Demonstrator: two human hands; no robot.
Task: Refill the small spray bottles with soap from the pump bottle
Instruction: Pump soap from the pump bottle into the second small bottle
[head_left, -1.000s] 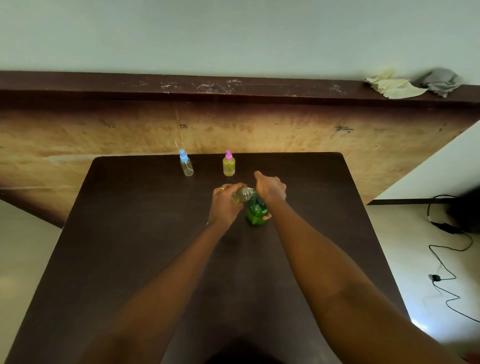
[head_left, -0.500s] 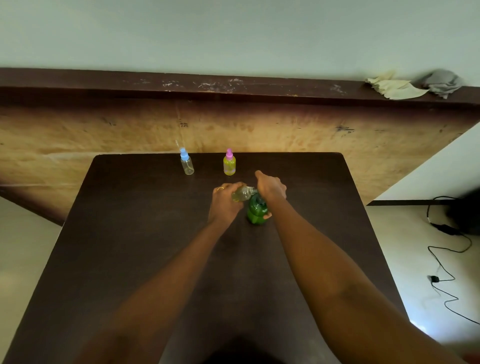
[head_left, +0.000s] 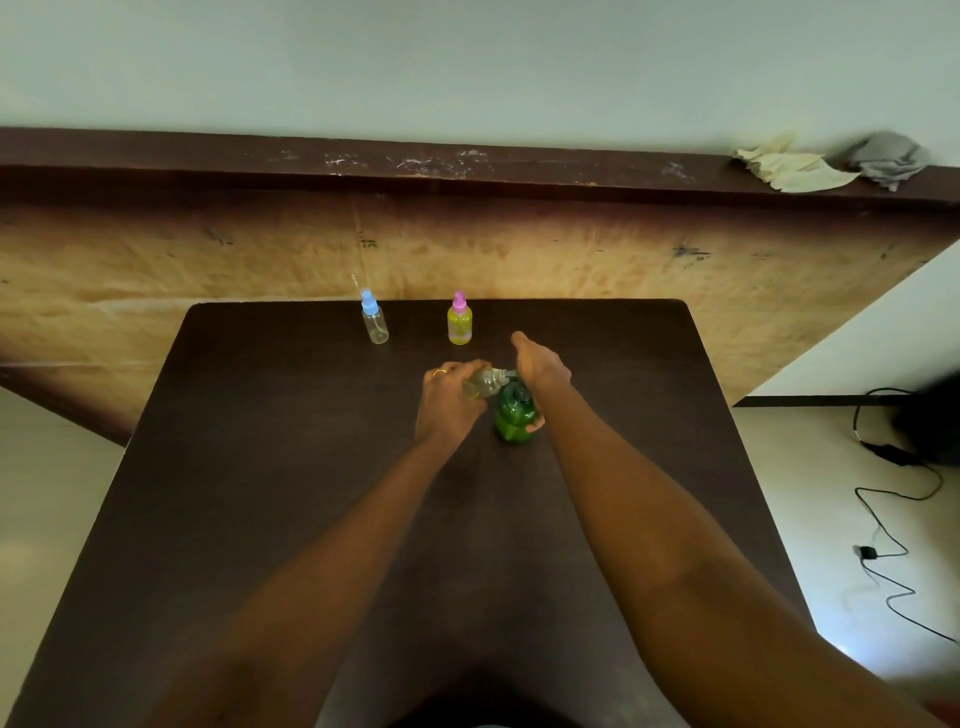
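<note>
A green pump bottle (head_left: 511, 415) stands upright near the middle of the dark table (head_left: 260, 467). My right hand (head_left: 543, 366) lies over its pump head, with the thumb curled against the bottle's lower side. My left hand (head_left: 447, 400) grips a small clear spray bottle (head_left: 483, 385), uncapped and tilted, with its mouth at the pump's nozzle. A little yellowish liquid shows inside it. Two more small spray bottles stand at the table's far edge: a clear one with a blue cap (head_left: 374, 325) and a yellow-filled one with a pink cap (head_left: 460, 325).
A wooden panel with a dark ledge (head_left: 467, 171) rises behind the table. A pale cloth (head_left: 795, 169) and a grey cloth (head_left: 888, 158) lie on the ledge's right end. A black cable (head_left: 893, 519) runs across the floor on the right.
</note>
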